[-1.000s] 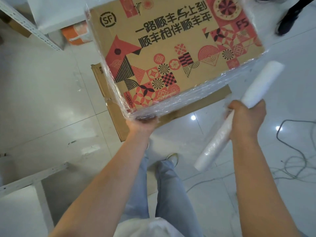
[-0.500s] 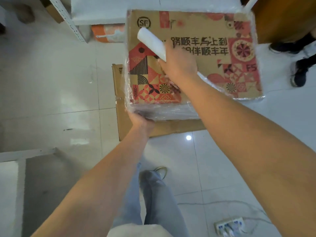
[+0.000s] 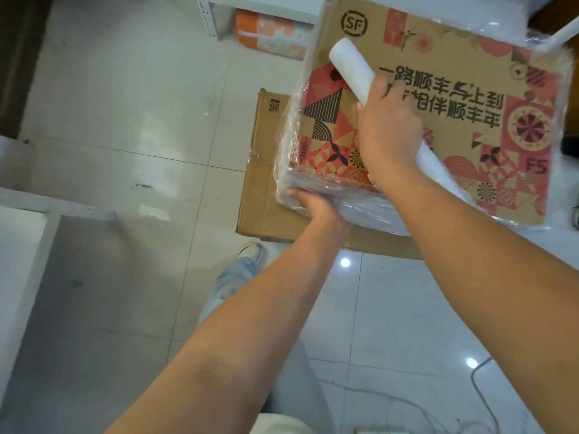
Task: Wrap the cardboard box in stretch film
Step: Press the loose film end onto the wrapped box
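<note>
- White shelf frame point(image 3: 56, 211) stands at far left, well apart from the work. Orange-and-white package point(image 3: 269, 34) lies on the floor under another shelf. Neither is in the way.
- Flattened cardboard sheet point(image 3: 261, 170) lies on the tiled floor directly below the load. Risk: if the load drops, it lands there, near the person's shoe point(image 3: 250, 250).
- Left hand point(image 3: 313, 205) supports the near lower edge of the cardboard box point(image 3: 438, 89) from underneath, fingers curled round the film-covered edge. The box is held in the air, tilted, printed face toward the camera. Judgement: a one-handed hold on slick film could slip, and the box could rotate out of it.
- Stretch film point(image 3: 351, 202) already covers the near edge and left side, bunched and wrinkled there. Risk: further loose layers may sag instead of cling.
- Right hand point(image 3: 388, 130) grips the film roll point(image 3: 352, 70) across the printed face, fingers wrapped round it. Risk: pulling hard against the single support could tear the film or tip the box.
- White cable point(image 3: 479, 371) trails on the floor at lower right: trip hazard if the person steps round.
</note>
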### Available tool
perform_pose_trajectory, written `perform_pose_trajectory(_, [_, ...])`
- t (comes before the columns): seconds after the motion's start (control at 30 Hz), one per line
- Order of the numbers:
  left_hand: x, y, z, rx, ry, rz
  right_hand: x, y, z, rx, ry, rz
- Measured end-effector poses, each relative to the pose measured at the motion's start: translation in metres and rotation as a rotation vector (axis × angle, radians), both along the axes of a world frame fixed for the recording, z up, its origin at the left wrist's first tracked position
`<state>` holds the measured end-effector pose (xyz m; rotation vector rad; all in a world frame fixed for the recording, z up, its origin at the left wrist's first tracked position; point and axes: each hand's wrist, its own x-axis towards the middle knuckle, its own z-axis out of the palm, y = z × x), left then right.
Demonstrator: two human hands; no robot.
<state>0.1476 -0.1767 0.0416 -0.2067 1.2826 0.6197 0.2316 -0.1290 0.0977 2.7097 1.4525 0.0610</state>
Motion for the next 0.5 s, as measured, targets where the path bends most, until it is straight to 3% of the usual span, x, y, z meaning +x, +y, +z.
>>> perform_pose_trajectory(0.13, [-0.023,-0.034,0.003,0.081,-0.027,-0.304,-0.002,-0.002,0.001,-0.002,-0.013,-0.007])
perform_pose_trajectory(0.2, [-0.044,-0.043,-0.005,0.074,0.059,-0.271,-0.002,-0.003,0.002,0.007,-0.003,-0.011])
perform_pose_trajectory(0.33, [-0.075,0.006,-0.019,0.078,0.233,-0.011,-0.002,-0.003,0.002,0.011,0.014,-0.030])
perform_pose_trajectory(0.5, [-0.055,0.061,0.003,0.391,0.166,-0.214,-0.003,-0.003,0.001,-0.009,-0.041,-0.029])
